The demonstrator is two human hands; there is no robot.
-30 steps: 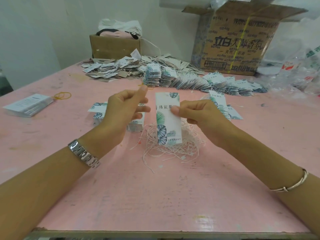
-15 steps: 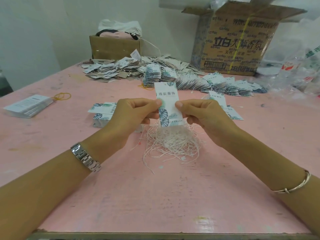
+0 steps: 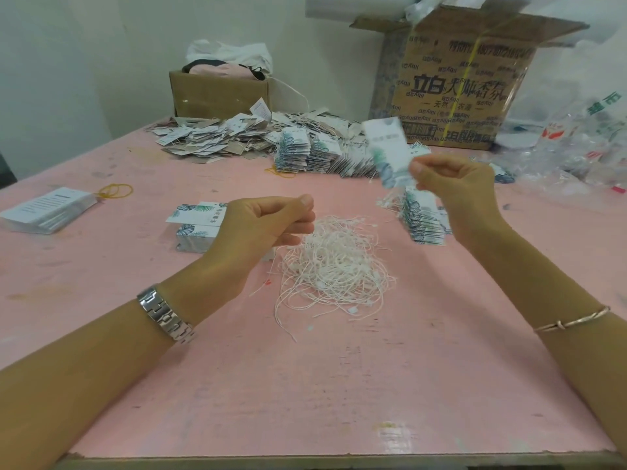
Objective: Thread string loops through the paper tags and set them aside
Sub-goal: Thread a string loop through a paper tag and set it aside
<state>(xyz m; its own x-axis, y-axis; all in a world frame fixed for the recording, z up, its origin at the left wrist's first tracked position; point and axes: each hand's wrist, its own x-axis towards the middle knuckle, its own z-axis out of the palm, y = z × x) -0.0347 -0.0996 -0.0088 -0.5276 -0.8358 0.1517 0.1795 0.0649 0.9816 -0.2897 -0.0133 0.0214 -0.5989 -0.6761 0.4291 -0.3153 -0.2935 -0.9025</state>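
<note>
Head view: both my hands are up over the pink worktop [image 3: 210, 374], with one paper tag in the air.
Right hand [image 3: 456, 186]: thumb and fingers are pinched on the lower end of the tag [image 3: 388, 149].
Tag's place: it is held clear of the worktop, right of the middle and above the finished stack [image 3: 422, 220].
Tag's axis: the long axis is close to upright, and the top end leans a little to my left. The leaf-print end is down at my fingers. It is blurred, so I cannot make out the hole or any loop through it.
Left hand [image 3: 268, 227]: fingers are curled in with the thumb tip pressed to the forefinger, low over the string pile [image 3: 336, 269]. I can see no string in that pinch.
String pile: a loose white tangle at mid-worktop, between my two wrists.
Blank tags [image 3: 196, 227]: a small stack sits just behind my left hand, toward the left edge.
Step in hand: as I judge it, this tag is on its way to the finished stack while my left hand goes for the next string.
Doing it well: lay the tag flat along the fan with the same end forward as its neighbours. Let go only once it rests, and keep any trailing loop out of the tangle.
Left-hand tip: pick one strand from the edge of the pile, not the middle, so the rest stay put.
</note>
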